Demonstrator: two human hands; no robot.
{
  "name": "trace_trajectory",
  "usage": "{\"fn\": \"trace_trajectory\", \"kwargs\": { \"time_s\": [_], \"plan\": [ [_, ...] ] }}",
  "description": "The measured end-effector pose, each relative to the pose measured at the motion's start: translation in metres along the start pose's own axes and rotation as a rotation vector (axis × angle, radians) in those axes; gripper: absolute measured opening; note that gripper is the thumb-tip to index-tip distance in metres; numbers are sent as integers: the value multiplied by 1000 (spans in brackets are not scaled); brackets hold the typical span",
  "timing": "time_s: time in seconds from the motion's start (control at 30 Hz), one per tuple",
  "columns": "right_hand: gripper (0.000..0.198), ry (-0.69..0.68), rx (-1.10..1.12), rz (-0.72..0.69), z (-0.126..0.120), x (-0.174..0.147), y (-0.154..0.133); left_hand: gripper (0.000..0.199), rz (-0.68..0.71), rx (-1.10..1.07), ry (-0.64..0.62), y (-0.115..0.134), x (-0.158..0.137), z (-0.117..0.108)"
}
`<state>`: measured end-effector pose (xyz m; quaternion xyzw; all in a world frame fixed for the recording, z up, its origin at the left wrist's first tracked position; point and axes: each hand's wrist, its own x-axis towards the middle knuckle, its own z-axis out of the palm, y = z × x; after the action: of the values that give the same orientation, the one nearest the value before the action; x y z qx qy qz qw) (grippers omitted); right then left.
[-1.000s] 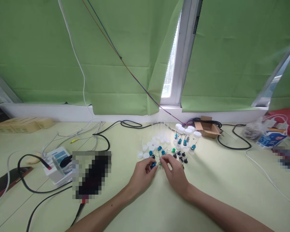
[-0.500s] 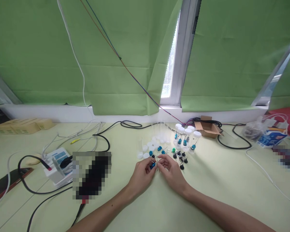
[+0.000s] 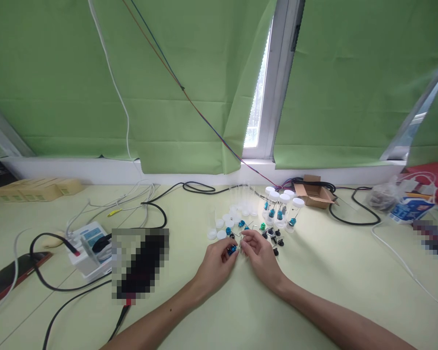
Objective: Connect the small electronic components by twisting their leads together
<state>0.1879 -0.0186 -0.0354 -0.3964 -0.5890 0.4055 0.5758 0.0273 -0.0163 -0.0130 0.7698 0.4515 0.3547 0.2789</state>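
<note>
A: What is being held in the left hand point(image 3: 216, 262)?

B: A small dark-blue plastic piece point(image 3: 232, 249) is held there, gripped between bent fingers and thumb, just above the tabletop point(image 3: 332, 282).

A: And in the right hand point(image 3: 260, 255)?

B: Its thumb and index fingertip are brought close together beside a thin metal rod point(image 3: 241, 238). Whether the rod is actually pinched cannot be told; it is too fine and blurred.

A: What has been changed since half a second ago?

B: Then, the right fingertips were set almost against the left ones, with the rod seen upright between them. Now the right hand has been drawn slightly away, and a narrow gap is left between the two hands. The left hand has hardly been moved, and its blue piece is kept in the same grip.

A: Has anything on the table been shifted?

B: No clear shift is seen. Loose blue pieces point(image 3: 242, 223), a green piece point(image 3: 263, 226) and black pieces point(image 3: 281, 242) are scattered just beyond the hands. Loose white caps point(image 3: 221, 235) are spread to the left of them, with uncapped clear tubes point(image 3: 243, 198) stood behind. White-capped tubes point(image 3: 296, 214) with blue pieces inside are grouped to the right, near an open cardboard box point(image 3: 316, 195).
</note>
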Motion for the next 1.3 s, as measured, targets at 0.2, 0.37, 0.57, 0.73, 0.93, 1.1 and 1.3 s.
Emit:
{"fn": "trace_trajectory", "kwargs": {
  "time_s": [0.2,0.37,0.57,0.73,0.93,1.1,1.3],
  "plan": [
    [24,45,-2,-8,0,0,-3,19,-16,-23,-12,-1,1,1],
    [22,63,13,-24,1,1,-6,19,-21,-37,-23,-1,0,2],
    [19,48,24,-63,1,1,-5,22,-17,-49,-30,-1,0,2],
    [19,32,19,-69,2,0,-6,23,-7,-51,-30,0,0,2],
    [17,23,27,-71,2,-1,-8,22,4,-42,-35,0,0,1],
    [19,12,38,-66,2,-1,-8,22,3,-42,-57,0,0,2],
    [19,18,1,-77,2,-1,-8,24,-2,-74,-51,2,-1,2]
  ]
}}
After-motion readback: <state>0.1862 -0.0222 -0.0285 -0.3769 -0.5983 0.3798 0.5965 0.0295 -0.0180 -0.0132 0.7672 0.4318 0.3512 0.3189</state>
